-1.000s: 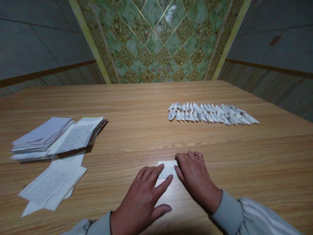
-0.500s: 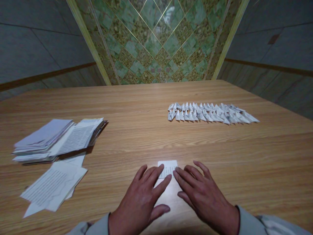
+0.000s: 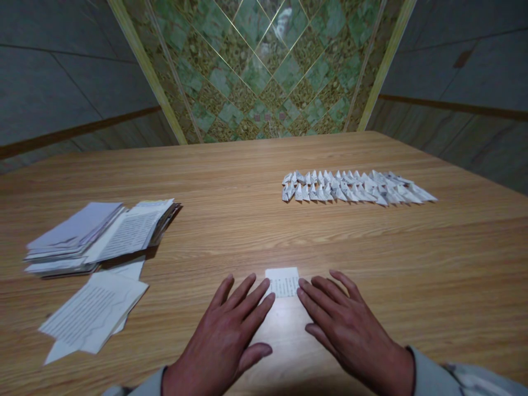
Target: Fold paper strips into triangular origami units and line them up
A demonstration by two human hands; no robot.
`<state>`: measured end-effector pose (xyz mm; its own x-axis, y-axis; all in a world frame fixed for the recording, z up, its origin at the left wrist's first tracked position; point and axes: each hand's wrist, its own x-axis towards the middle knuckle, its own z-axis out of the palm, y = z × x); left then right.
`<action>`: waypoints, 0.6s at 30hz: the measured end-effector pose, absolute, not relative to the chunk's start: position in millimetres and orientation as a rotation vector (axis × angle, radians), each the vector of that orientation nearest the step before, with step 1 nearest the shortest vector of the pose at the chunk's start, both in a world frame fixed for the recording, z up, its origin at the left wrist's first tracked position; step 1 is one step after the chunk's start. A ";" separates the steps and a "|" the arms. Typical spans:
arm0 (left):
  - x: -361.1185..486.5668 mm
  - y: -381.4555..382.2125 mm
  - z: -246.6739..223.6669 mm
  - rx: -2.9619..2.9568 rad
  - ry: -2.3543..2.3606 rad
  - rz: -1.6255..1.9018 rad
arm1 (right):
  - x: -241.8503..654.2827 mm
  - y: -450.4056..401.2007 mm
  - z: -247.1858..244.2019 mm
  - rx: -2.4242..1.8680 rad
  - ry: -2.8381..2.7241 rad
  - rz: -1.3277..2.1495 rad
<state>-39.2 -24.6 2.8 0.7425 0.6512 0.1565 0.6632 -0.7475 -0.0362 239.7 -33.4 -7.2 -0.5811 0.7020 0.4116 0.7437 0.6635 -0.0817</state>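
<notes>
At the far left, a dim grey wall [image 3: 53, 82] with a brown strip runs behind the wood-grained table [image 3: 223, 203], and on the tabletop sits an uneven stack of papers [image 3: 76, 225], its upper sheets pale and plain. Leaning against its right side is a batch of printed sheets [image 3: 134, 228], with darker edges showing beneath. Nearer the person, a few loose sheets [image 3: 93, 313] overlap at a slant, the top one covered in lines of print. Next comes the left hand [image 3: 225, 333], coming out of a grey cuff [image 3: 150, 382], palm down and grasping nothing, fingers fanned out and thumb held apart; its index and middle fingertips are at the left edge of a small paper rectangle [image 3: 284, 281]. That rectangle lies flat on the table between the two hands, blank along its far part and printed on the nearer part. Beyond the table's far edge rises a wall of green and brown diamond tiles [image 3: 268, 71]. The right hand [image 3: 346, 330] is also palm down and unclenched, its leading fingertips at the rectangle's right edge. Farther back on the right, small pointed folded paper pieces [image 3: 357, 188] stand in two close rows
</notes>
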 end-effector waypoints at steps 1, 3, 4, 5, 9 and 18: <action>-38.6 -24.7 3.6 -2.854 -1.084 -0.215 | 239.6 -34.0 -7.0 -1.138 -2.469 -0.137; -37.7 -24.3 5.8 -2.869 -1.095 -0.235 | 239.4 -34.1 -4.6 -1.150 -2.466 -0.115; -37.5 -23.7 7.2 -2.882 -1.098 -0.241 | 239.2 -33.2 -2.2 -1.152 -2.456 -0.087; -37.2 -22.6 8.8 -2.899 -1.100 -0.246 | 239.2 -31.5 1.0 -1.153 -2.436 -0.049; -32.4 -12.0 15.0 -2.925 -1.179 -0.397 | 239.8 -13.2 17.3 -1.276 -2.269 0.117; 4.6 27.5 24.1 -3.063 -1.237 -0.570 | 237.2 28.4 16.5 -1.354 -2.032 0.319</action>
